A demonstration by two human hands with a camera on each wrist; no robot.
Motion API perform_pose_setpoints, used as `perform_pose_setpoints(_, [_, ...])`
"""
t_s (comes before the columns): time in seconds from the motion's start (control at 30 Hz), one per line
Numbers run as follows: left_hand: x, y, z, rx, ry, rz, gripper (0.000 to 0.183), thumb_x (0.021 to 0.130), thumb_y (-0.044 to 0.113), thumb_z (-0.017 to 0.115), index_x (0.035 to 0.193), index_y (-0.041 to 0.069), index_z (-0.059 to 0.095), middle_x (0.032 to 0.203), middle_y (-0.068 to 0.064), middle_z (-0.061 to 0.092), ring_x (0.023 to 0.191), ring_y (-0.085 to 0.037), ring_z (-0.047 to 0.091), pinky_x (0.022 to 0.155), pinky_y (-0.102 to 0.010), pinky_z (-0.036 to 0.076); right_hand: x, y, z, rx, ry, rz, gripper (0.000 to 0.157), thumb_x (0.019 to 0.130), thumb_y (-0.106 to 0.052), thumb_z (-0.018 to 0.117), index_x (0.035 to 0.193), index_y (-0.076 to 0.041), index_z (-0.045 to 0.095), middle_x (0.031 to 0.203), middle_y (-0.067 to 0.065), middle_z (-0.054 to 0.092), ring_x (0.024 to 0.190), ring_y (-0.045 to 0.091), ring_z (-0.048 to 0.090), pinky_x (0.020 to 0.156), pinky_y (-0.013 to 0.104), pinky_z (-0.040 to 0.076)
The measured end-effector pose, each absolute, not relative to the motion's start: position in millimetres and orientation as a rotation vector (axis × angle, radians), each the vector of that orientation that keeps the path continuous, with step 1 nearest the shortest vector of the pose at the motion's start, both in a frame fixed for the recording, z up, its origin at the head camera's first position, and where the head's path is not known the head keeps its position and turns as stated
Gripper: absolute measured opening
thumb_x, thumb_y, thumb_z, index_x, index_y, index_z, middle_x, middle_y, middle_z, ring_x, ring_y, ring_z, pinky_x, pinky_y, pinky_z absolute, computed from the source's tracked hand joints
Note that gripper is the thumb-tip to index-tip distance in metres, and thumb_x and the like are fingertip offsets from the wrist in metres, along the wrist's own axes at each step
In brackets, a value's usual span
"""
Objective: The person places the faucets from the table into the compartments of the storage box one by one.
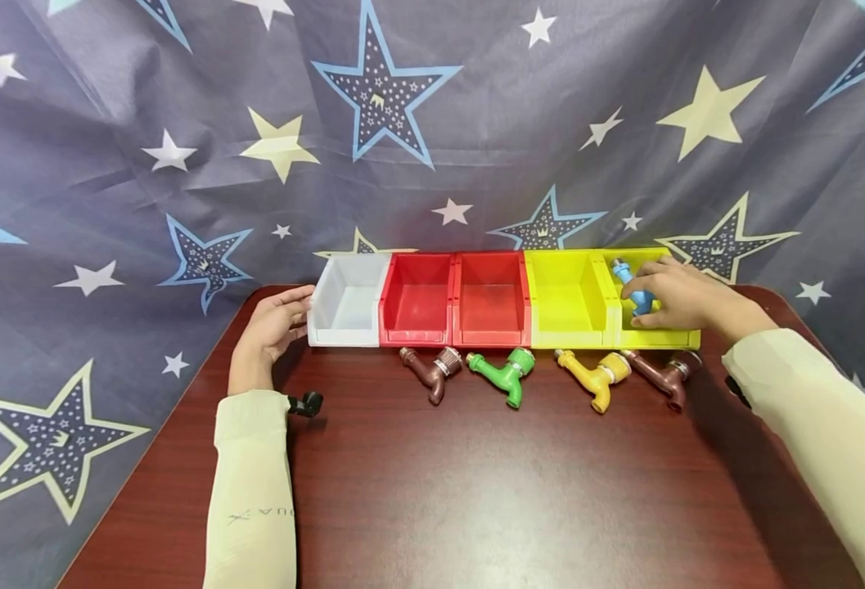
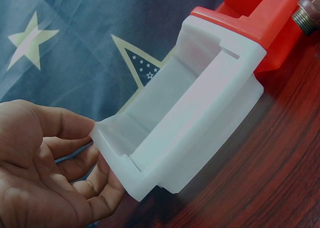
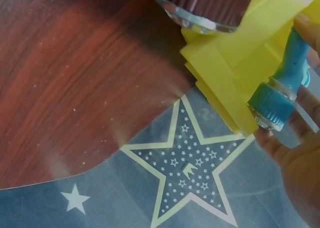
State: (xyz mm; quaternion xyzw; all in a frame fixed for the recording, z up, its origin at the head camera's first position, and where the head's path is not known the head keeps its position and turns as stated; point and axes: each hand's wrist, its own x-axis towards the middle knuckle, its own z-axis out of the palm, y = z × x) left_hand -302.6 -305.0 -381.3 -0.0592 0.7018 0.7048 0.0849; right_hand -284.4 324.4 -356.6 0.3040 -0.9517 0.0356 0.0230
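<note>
My right hand (image 1: 671,290) grips a blue tap (image 1: 638,296) by its body, within the outline of the rightmost yellow bin (image 1: 686,338). In the right wrist view the blue tap (image 3: 287,78) shows its ribbed handle downward, with thumb and fingers on either side of it. At the row's other end, my left hand (image 1: 273,323) rests its fingers against the outer side of the white bin (image 1: 344,336). Seen from the left wrist, the fingertips (image 2: 82,125) touch that bin's side edge, and the lower fingers bend loosely beneath it.
Between the end bins stand two red bins (image 1: 417,336) and another yellow bin (image 1: 572,339). Before the row lie a brown tap (image 1: 432,372), a green tap (image 1: 506,376), a yellow tap (image 1: 597,379) and a second brown tap (image 1: 668,378). A star-patterned cloth (image 1: 403,196) hangs behind the table (image 1: 476,491).
</note>
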Motion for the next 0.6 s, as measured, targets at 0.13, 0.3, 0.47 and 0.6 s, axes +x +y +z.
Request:
perform_pose_setpoints(0.13, [-302, -304, -381, -0.182, 2.082, 2.111, 0.051, 0.105, 0.005, 0.054, 0.154, -0.001, 0.041, 0.116, -0.003, 0.069, 0.098, -0.016, 0.065, 0.094, -0.040, 0.047, -287, 323, -361, 0.971, -2.961, 0.092, 0.036, 0.083, -0.026, 0.087, 0.114, -0.011, 0.076, 0.116, 0.016, 0.066, 0.109, 0.042, 0.055, 0.089, 0.061, 0.047])
perform_pose_setpoints(0.3, [-302, -305, -381, -0.198, 2.085, 2.106, 0.052, 0.105, 0.007, 0.055, 0.154, 0.000, 0.042, 0.116, -0.003, 0.069, 0.097, -0.016, 0.064, 0.095, -0.041, 0.046, -290, 321, -366, 0.959, -2.991, 0.106, 0.036, 0.083, -0.023, 0.086, 0.114, -0.009, 0.075, 0.118, 0.018, 0.065, 0.113, 0.046, 0.054, 0.092, 0.063, 0.046])
perform_pose_setpoints(0.47, [-302, -305, -382, -0.199, 2.105, 2.094, 0.051, 0.105, 0.007, 0.055, 0.154, 0.000, 0.042, 0.118, -0.004, 0.068, 0.095, -0.015, 0.064, 0.095, -0.041, 0.045, -293, 319, -373, 0.955, -3.011, 0.116, 0.040, 0.086, -0.023, 0.085, 0.118, -0.004, 0.073, 0.120, 0.021, 0.064, 0.112, 0.046, 0.054, 0.094, 0.062, 0.045])
perform_pose_setpoints(0.6, [-303, -305, -382, -0.176, 2.091, 2.110, 0.051, 0.105, 0.006, 0.054, 0.154, -0.001, 0.041, 0.117, -0.005, 0.069, 0.095, -0.015, 0.066, 0.094, -0.041, 0.046, -294, 320, -375, 0.949, -3.030, 0.107, 0.046, 0.087, -0.023, 0.084, 0.123, 0.002, 0.070, 0.122, 0.025, 0.062, 0.115, 0.048, 0.053, 0.098, 0.063, 0.042])
